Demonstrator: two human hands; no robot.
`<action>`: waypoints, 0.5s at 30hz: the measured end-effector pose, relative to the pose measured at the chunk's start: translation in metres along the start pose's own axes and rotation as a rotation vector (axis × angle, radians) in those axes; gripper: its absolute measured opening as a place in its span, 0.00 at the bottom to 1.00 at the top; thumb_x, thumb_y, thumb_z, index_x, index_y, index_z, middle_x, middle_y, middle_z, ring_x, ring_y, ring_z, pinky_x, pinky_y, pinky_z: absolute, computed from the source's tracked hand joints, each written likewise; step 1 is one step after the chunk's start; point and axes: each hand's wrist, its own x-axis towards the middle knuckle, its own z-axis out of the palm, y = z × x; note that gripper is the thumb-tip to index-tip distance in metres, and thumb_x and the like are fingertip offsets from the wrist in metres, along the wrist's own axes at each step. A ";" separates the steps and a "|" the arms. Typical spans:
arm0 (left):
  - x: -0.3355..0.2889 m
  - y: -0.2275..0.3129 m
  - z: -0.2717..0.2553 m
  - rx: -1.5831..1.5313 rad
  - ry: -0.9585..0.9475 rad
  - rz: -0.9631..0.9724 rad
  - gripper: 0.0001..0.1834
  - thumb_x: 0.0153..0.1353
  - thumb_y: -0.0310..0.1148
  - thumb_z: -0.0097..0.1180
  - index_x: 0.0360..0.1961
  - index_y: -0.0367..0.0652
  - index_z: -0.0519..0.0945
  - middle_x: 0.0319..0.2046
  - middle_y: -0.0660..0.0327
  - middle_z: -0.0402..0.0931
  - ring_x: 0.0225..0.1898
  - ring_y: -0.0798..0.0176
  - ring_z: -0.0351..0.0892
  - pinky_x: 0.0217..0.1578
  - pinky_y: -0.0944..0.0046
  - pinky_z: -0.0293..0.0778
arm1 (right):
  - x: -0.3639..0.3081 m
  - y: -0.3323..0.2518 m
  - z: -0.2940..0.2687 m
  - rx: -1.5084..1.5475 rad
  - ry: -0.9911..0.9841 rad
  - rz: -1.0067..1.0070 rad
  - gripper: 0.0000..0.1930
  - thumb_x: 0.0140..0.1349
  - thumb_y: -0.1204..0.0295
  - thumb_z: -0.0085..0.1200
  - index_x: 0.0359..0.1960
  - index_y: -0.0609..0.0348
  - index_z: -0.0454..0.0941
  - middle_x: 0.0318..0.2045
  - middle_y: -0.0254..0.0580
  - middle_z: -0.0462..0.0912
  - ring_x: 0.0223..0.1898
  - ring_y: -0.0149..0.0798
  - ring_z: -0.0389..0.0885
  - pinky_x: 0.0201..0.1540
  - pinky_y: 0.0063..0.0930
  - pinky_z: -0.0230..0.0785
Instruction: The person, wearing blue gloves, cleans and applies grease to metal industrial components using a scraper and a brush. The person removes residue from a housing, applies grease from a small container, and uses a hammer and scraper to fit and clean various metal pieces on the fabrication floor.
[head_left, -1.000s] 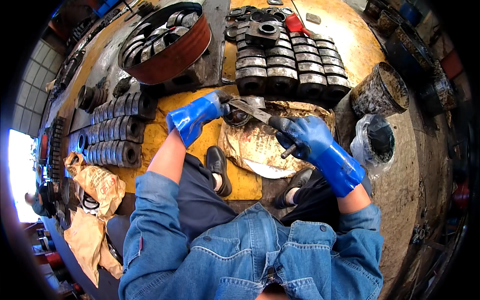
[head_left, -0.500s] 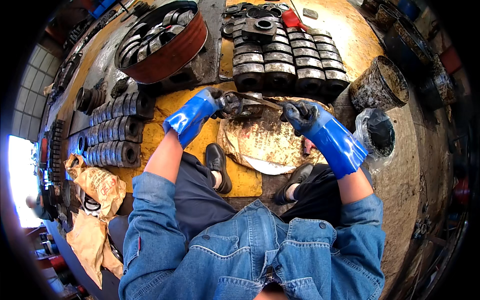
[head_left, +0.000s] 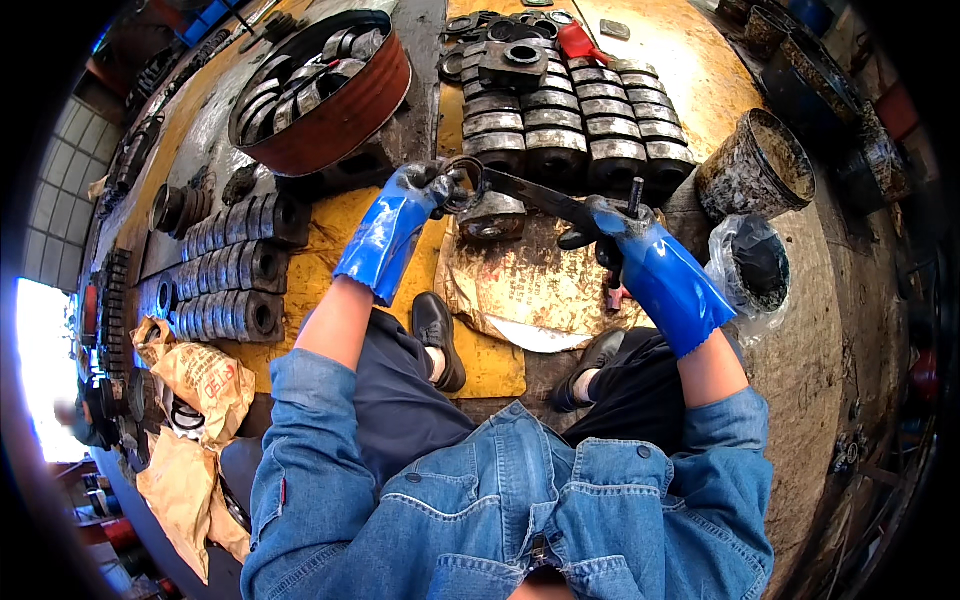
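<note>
Both my hands wear blue rubber gloves with dark, greasy fingers. My left hand point(head_left: 418, 187) is closed on a thin dark metal ring point(head_left: 466, 184), held up on edge. My right hand point(head_left: 622, 228) is closed round a long, flat dark blade point(head_left: 540, 196), whose tip points left and reaches the ring. A short dark rod point(head_left: 636, 196) sticks up by the right fist; I cannot tell if it is held. Below the blade, a round metal part point(head_left: 492, 217) rests on stained brown paper point(head_left: 520, 280). A red-pink thing point(head_left: 617, 297) lies at the paper's right side.
Rows of bored metal blocks point(head_left: 556, 148) stand ahead, with a red tool point(head_left: 582, 42) on top. More rows point(head_left: 230, 314) sit at left. A rusty round tub point(head_left: 345, 112) holds metal rings. At right are a grimy bucket point(head_left: 735, 165) and a bag-lined container point(head_left: 760, 262). Torn paper sacks point(head_left: 205, 385) lie left.
My hands have moved slightly apart, and the ring has lifted clear of the round metal part. The blade now shows at full length, and the rod by my right fist has come into view.
</note>
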 end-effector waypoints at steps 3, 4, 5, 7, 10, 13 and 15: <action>0.005 0.002 0.004 -0.050 0.064 0.030 0.15 0.64 0.37 0.57 0.47 0.41 0.81 0.32 0.63 0.83 0.28 0.74 0.77 0.27 0.72 0.73 | 0.003 -0.002 0.006 0.160 -0.030 0.111 0.14 0.64 0.56 0.52 0.40 0.52 0.78 0.23 0.32 0.77 0.18 0.25 0.68 0.19 0.24 0.58; 0.004 0.009 0.011 -0.100 0.102 0.048 0.12 0.64 0.34 0.57 0.45 0.41 0.81 0.31 0.64 0.83 0.27 0.74 0.76 0.26 0.73 0.71 | 0.003 -0.001 0.006 0.207 -0.037 0.138 0.14 0.64 0.56 0.52 0.40 0.51 0.77 0.22 0.32 0.76 0.18 0.25 0.68 0.19 0.24 0.58; 0.004 0.013 0.017 -0.151 0.140 0.065 0.09 0.64 0.31 0.56 0.43 0.41 0.82 0.29 0.64 0.83 0.26 0.74 0.75 0.26 0.73 0.69 | 0.004 0.001 0.007 0.256 -0.041 0.166 0.13 0.64 0.56 0.52 0.40 0.51 0.77 0.22 0.31 0.76 0.18 0.25 0.68 0.18 0.24 0.58; 0.008 0.010 0.018 -0.124 0.188 0.111 0.10 0.63 0.31 0.58 0.44 0.39 0.82 0.29 0.65 0.82 0.27 0.75 0.74 0.26 0.73 0.69 | 0.006 0.003 0.008 0.336 -0.049 0.215 0.13 0.65 0.56 0.52 0.39 0.51 0.76 0.21 0.30 0.75 0.18 0.24 0.68 0.18 0.24 0.57; 0.019 0.005 0.018 -0.099 0.269 0.182 0.12 0.62 0.30 0.61 0.45 0.37 0.81 0.31 0.66 0.81 0.29 0.75 0.73 0.28 0.73 0.70 | 0.010 0.008 0.009 0.445 -0.065 0.252 0.12 0.65 0.57 0.52 0.38 0.50 0.76 0.20 0.29 0.73 0.18 0.24 0.68 0.17 0.25 0.57; 0.028 0.000 0.022 -0.166 0.332 0.214 0.14 0.60 0.29 0.62 0.46 0.36 0.80 0.33 0.65 0.80 0.31 0.74 0.73 0.31 0.72 0.71 | 0.018 0.018 0.006 0.591 -0.086 0.255 0.10 0.65 0.58 0.52 0.38 0.46 0.71 0.20 0.30 0.73 0.15 0.26 0.68 0.12 0.23 0.53; 0.032 -0.002 0.016 -0.194 0.307 0.191 0.15 0.60 0.29 0.63 0.47 0.35 0.80 0.35 0.64 0.80 0.32 0.73 0.74 0.34 0.71 0.73 | 0.020 0.016 0.016 0.677 -0.036 0.318 0.10 0.64 0.57 0.52 0.36 0.45 0.70 0.20 0.30 0.72 0.15 0.26 0.66 0.13 0.23 0.52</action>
